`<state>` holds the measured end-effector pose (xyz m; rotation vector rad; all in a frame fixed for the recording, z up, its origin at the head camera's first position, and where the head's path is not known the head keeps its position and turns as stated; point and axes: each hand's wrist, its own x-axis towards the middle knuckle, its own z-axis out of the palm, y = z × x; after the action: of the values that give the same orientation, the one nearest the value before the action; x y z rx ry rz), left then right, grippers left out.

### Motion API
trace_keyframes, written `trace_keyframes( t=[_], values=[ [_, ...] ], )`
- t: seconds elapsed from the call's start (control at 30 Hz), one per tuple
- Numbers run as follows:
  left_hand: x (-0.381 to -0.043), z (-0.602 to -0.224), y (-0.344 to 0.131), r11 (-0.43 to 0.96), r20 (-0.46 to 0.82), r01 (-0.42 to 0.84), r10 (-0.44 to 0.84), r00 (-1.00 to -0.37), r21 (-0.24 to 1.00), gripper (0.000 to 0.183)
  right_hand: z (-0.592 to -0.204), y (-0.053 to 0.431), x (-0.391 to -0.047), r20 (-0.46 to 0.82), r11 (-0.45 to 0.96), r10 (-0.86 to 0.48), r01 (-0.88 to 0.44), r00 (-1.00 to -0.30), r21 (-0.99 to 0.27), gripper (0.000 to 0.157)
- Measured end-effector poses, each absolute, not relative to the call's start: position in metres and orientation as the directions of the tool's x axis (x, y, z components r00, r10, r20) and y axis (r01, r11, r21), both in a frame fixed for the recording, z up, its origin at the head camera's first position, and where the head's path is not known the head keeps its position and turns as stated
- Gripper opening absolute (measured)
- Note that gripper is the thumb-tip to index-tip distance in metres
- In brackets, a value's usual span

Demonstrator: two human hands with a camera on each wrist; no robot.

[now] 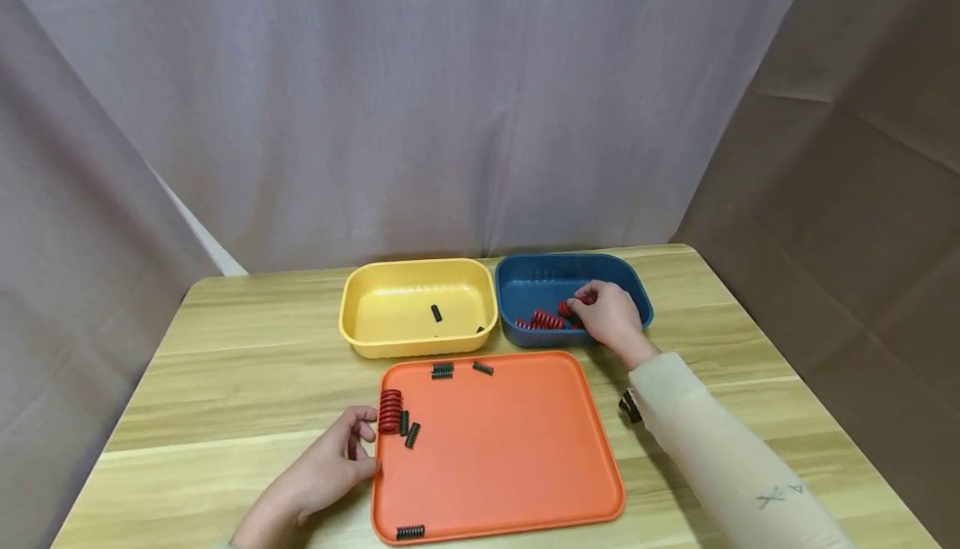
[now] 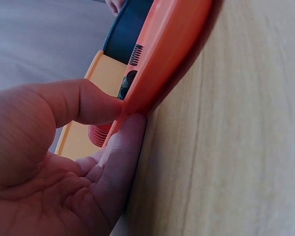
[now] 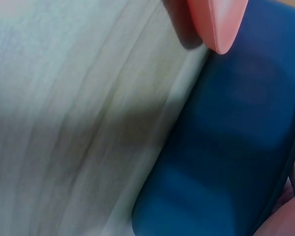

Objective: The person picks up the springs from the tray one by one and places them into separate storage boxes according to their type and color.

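On our pale wooden counter, our left hand pinches a flat orange tray; just left of our nearer right hand lie red coil springs, inside an oblong blue tub; that hand's grip we cannot tell.

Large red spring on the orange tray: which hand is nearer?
Left. The left hand grips the orange tray beside the large red spring; the right hand is farther off, at the blue bin.

Wood-grained surface, matt cloth curtain
Tray, yellow bin, blue bin: smooth plastic; red springs: glossy metal.
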<state>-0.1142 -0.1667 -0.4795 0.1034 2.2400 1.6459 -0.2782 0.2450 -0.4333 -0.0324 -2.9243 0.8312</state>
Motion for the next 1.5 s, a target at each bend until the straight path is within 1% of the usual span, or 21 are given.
trace_keyframes(
  t=[0.17,0.37,0.53,0.7,0.87,1.1,1.23,1.37,1.5],
  values=[
    [-0.115,-0.481,-0.165,0.315,-0.238,-0.147,0.272,-0.933,0.938,0.059,-0.434,0.246,-0.279,0.091,0.855,0.060,0.004,-0.994,-0.519,0.025],
    [-0.118,-0.480,-0.165,0.329,-0.234,-0.140,0.265,-0.936,0.934,0.060,-0.435,0.247,-0.280,0.129,0.840,0.034,-0.041,-0.991,-0.541,0.039],
    [-0.116,-0.481,-0.168,0.330,-0.238,-0.144,0.265,-0.934,0.933,0.060,-0.435,0.244,-0.276,0.126,0.786,-0.021,-0.095,-0.992,-0.611,0.048],
    [-0.115,-0.481,-0.170,0.322,-0.232,-0.140,0.268,-0.935,0.936,0.061,-0.429,0.234,-0.267,0.136,0.727,-0.120,-0.181,-0.983,-0.663,0.054],
    [-0.119,-0.480,-0.171,0.330,-0.227,-0.134,0.262,-0.938,0.934,0.059,-0.425,0.219,-0.257,0.161,0.667,-0.196,-0.252,-0.967,-0.701,0.052],
    [-0.119,-0.483,-0.170,0.329,-0.241,-0.147,0.264,-0.934,0.933,0.059,-0.424,0.199,-0.241,0.107,0.568,-0.285,-0.258,-0.953,-0.782,0.048],
    [-0.118,-0.482,-0.171,0.323,-0.227,-0.136,0.262,-0.938,0.937,0.059,-0.424,0.185,-0.237,0.081,0.537,-0.369,-0.284,-0.926,-0.794,0.046],
    [-0.119,-0.481,-0.171,0.317,-0.227,-0.138,0.264,-0.937,0.938,0.059,-0.428,0.173,-0.233,0.021,0.555,-0.451,-0.299,-0.892,-0.777,0.043],
    [-0.118,-0.482,-0.170,0.309,-0.235,-0.145,0.277,-0.931,0.940,0.059,-0.435,0.160,-0.226,-0.032,0.615,-0.459,-0.292,-0.888,-0.732,0.035]
  ],
)
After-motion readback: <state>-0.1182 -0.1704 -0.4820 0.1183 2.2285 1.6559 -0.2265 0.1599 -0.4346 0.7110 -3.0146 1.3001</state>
